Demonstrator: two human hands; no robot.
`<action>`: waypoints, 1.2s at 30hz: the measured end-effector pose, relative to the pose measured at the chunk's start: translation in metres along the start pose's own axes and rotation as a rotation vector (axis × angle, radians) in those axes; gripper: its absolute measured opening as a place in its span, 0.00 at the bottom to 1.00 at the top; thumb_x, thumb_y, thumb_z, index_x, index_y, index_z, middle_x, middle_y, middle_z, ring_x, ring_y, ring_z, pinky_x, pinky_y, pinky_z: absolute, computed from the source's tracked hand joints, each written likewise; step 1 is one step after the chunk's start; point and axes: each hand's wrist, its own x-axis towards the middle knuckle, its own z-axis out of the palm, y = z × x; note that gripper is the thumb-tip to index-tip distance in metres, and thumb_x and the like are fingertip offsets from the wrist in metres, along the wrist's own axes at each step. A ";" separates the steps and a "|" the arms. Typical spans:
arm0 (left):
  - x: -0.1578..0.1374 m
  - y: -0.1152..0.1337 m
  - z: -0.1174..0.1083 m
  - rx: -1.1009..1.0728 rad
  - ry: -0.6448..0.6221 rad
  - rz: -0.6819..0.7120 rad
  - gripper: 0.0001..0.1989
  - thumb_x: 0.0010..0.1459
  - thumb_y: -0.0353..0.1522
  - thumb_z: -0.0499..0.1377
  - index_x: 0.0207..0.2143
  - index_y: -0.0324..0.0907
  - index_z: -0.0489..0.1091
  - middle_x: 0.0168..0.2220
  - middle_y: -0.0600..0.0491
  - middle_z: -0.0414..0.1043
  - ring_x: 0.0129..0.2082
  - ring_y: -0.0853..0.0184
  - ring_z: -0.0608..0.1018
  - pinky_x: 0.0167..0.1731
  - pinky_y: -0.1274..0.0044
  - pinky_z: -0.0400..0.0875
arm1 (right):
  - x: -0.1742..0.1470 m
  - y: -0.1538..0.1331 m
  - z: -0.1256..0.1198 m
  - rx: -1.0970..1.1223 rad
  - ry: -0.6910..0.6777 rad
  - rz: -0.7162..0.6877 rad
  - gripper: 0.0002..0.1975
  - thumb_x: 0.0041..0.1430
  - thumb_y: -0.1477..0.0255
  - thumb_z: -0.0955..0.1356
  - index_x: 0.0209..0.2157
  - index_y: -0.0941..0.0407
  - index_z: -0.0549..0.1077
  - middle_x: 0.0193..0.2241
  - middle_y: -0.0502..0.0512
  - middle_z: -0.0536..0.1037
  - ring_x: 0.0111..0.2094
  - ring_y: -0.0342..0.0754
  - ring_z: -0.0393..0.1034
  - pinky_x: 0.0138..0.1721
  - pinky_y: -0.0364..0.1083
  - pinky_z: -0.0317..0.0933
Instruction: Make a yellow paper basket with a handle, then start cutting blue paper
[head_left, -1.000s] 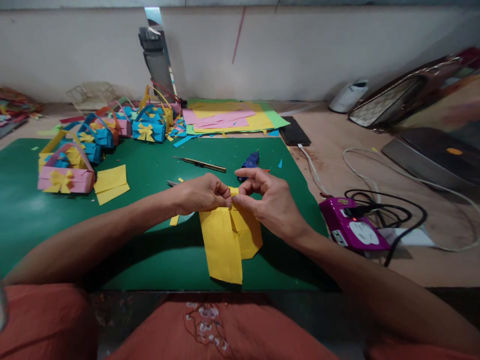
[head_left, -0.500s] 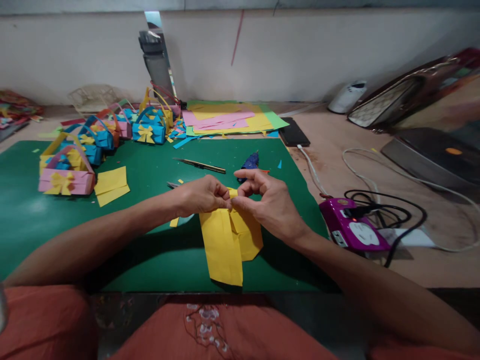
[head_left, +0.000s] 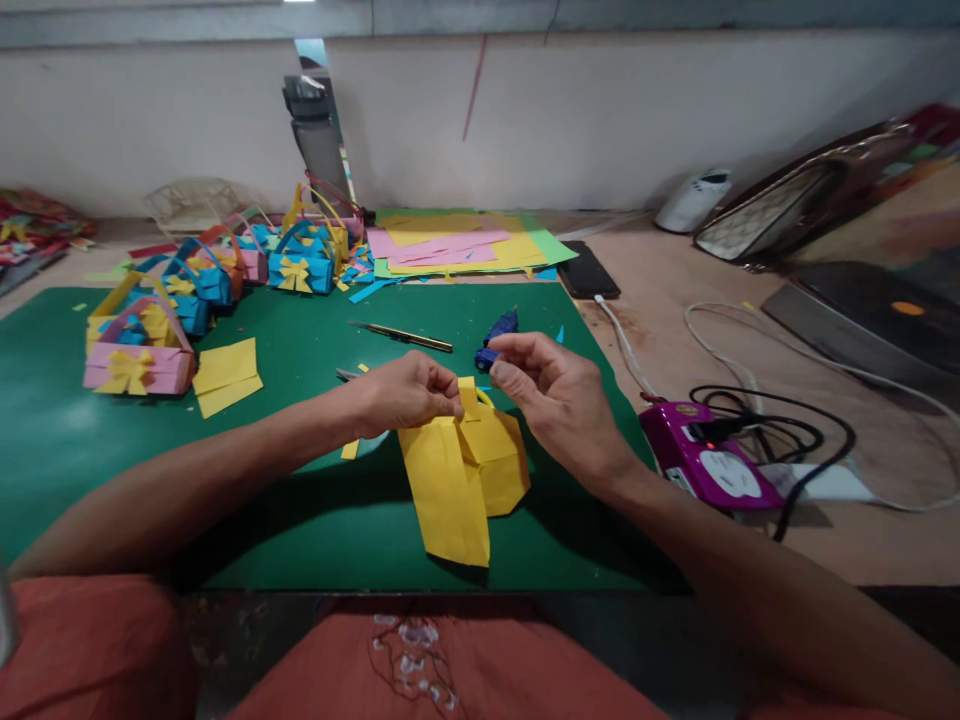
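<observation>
Between my hands is a folded yellow paper piece [head_left: 450, 490], with a narrow strip [head_left: 469, 398] standing at its upper edge. My left hand [head_left: 416, 390] pinches the top of the paper beside the strip. My right hand [head_left: 559, 400] is apart from the paper, its fingers loosely curved with nothing between them. Just past the right fingertips lies a dark blue glue gun or similar blue object [head_left: 501, 335], partly hidden by the hand. A gold craft knife or pen [head_left: 405, 336] rests on the green mat [head_left: 315, 530]. Near the left wrist, scissor tips [head_left: 346, 375] show.
Several small paper baskets with bows [head_left: 139, 370] stand at the left. A folded yellow sheet [head_left: 228, 376] lies near them. Coloured paper sheets [head_left: 450, 245] and a black phone [head_left: 589, 270] are behind. A purple power strip [head_left: 705, 455] with cables sits at the right.
My right hand has let go of the yellow paper's top edge and moved slightly right, uncovering the narrow strip. My left hand keeps its pinch.
</observation>
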 end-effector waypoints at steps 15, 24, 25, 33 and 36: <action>-0.006 0.003 0.003 0.014 0.112 0.141 0.06 0.44 0.32 0.56 0.20 0.37 0.64 0.16 0.61 0.56 0.17 0.78 0.56 0.18 0.82 0.48 | -0.004 -0.002 0.004 -0.021 -0.171 0.083 0.05 0.49 0.72 0.66 0.23 0.58 0.68 0.21 0.47 0.68 0.22 0.39 0.58 0.22 0.39 0.54; -0.004 -0.003 0.012 -0.116 0.167 0.133 0.08 0.43 0.33 0.58 0.21 0.37 0.65 0.17 0.61 0.59 0.16 0.78 0.59 0.18 0.83 0.52 | -0.006 0.002 0.003 -0.119 -0.133 -0.038 0.07 0.52 0.72 0.64 0.23 0.58 0.68 0.21 0.47 0.68 0.23 0.40 0.60 0.25 0.41 0.54; -0.003 -0.003 0.013 -0.143 0.170 0.125 0.08 0.42 0.33 0.58 0.21 0.37 0.65 0.17 0.60 0.60 0.17 0.78 0.60 0.19 0.83 0.53 | -0.006 0.002 0.003 -0.140 -0.129 -0.052 0.07 0.52 0.72 0.64 0.23 0.58 0.68 0.21 0.47 0.68 0.23 0.40 0.60 0.25 0.41 0.54; 0.005 -0.012 0.020 -0.225 0.225 0.152 0.09 0.41 0.34 0.60 0.19 0.37 0.65 0.17 0.60 0.62 0.18 0.77 0.63 0.20 0.83 0.55 | -0.009 0.006 0.003 -0.254 -0.116 -0.096 0.07 0.53 0.72 0.63 0.23 0.57 0.67 0.20 0.49 0.70 0.23 0.41 0.62 0.24 0.41 0.55; 0.007 -0.017 0.021 -0.213 0.218 0.214 0.09 0.42 0.34 0.60 0.20 0.37 0.65 0.18 0.60 0.62 0.19 0.77 0.63 0.21 0.82 0.55 | -0.011 0.007 0.003 -0.302 -0.110 -0.133 0.07 0.54 0.73 0.62 0.23 0.56 0.66 0.20 0.49 0.70 0.22 0.41 0.62 0.25 0.42 0.55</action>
